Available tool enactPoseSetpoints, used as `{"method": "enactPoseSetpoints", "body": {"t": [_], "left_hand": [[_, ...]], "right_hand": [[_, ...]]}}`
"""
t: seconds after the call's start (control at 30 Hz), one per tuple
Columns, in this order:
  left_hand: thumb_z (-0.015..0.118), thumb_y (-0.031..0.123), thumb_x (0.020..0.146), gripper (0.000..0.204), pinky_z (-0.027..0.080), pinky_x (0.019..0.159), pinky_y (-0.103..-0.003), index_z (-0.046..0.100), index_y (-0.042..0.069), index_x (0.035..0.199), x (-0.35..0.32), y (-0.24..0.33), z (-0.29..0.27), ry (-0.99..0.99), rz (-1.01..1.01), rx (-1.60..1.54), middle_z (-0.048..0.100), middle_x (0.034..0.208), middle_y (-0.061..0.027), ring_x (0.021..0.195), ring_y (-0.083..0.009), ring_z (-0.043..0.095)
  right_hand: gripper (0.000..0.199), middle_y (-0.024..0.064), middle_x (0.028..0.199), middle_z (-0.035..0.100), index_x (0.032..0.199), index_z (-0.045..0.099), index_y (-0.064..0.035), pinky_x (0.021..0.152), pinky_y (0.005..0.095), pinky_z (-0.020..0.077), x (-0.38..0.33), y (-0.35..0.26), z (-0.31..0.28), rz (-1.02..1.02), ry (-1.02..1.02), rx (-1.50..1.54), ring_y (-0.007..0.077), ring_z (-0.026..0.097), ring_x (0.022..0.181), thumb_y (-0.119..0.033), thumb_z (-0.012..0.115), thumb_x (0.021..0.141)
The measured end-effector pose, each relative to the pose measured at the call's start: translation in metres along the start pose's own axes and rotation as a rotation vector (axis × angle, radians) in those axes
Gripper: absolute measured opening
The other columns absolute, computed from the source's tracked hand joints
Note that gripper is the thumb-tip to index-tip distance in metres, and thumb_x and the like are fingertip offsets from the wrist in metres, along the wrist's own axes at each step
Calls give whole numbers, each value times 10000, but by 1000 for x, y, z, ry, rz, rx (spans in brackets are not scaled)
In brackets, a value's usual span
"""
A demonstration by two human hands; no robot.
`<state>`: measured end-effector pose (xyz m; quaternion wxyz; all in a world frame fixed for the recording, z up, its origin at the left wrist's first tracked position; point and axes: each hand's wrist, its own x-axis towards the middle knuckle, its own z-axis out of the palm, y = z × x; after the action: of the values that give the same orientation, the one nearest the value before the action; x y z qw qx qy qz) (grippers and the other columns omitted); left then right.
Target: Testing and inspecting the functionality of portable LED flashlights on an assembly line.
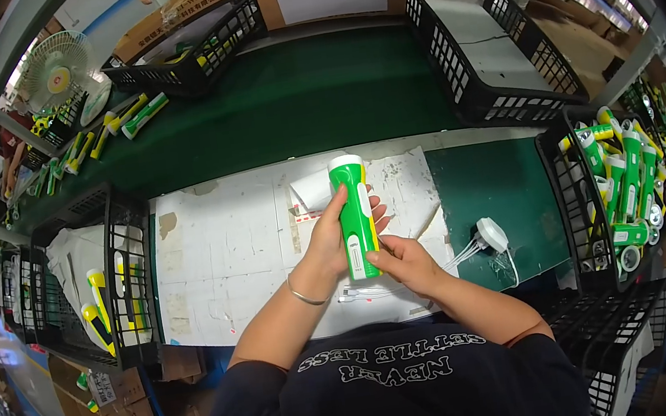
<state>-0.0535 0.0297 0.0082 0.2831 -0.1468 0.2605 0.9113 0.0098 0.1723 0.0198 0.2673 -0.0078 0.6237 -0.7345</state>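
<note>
A green flashlight (357, 222) with yellow sides and a white head is held upright in the picture, over the white work sheet. My left hand (329, 229) wraps round its body from the left, its fingertips showing on the far side. At the lower end, my right hand (408, 264) grips it, the thumb pressed near the base. Beneath my hands lie several white cable ends (365, 292). They lead right to a round white plug hub (489, 234). A small white paper (311, 190) lies just behind the flashlight.
A black basket (572, 202) full of green-yellow flashlights stands at right. Another basket (119, 320) at left holds a few. Beyond the sheet runs a green belt (317, 84), with flashlights (144, 115) at its far left. More baskets (497, 115) stand behind. A fan (58, 71) is at far left.
</note>
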Motion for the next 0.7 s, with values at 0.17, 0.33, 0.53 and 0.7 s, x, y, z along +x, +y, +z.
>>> {"method": "enactPoseSetpoints", "body": {"t": [0.17, 0.33, 0.53, 0.7], "left_hand": [[548, 416, 878, 389, 517, 608, -313, 523, 41, 978, 0, 2, -9, -17, -37, -27, 563, 850, -81, 702, -172, 572], [526, 457, 878, 417, 483, 520, -289, 516, 46, 945, 1, -6, -10, 36, -40, 49, 548, 770, -83, 628, -175, 552], [502, 483, 883, 452, 478, 512, -291, 517, 34, 933, -5, -11, -12, -4, -87, 80, 543, 739, -93, 611, -186, 552], [496, 465, 893, 425, 484, 520, -297, 508, 46, 961, -13, -23, -7, -4, -59, 130, 547, 760, -94, 622, -183, 557]], "right_hand": [[244, 51, 863, 626, 1001, 587, 19, 765, 226, 441, -12, 18, -19, -52, 4, -95, 86, 565, 817, -203, 539, 912], [241, 51, 847, 623, 999, 586, 17, 777, 237, 438, -18, 25, -25, -88, 14, -62, 99, 569, 816, -200, 520, 920], [252, 45, 845, 619, 997, 584, 21, 758, 229, 436, -24, 20, -25, -70, 41, -99, 91, 563, 806, -211, 526, 917], [274, 23, 834, 614, 993, 596, 10, 691, 208, 438, -26, 30, -12, -54, -4, -74, 62, 545, 763, -244, 570, 894]]}}
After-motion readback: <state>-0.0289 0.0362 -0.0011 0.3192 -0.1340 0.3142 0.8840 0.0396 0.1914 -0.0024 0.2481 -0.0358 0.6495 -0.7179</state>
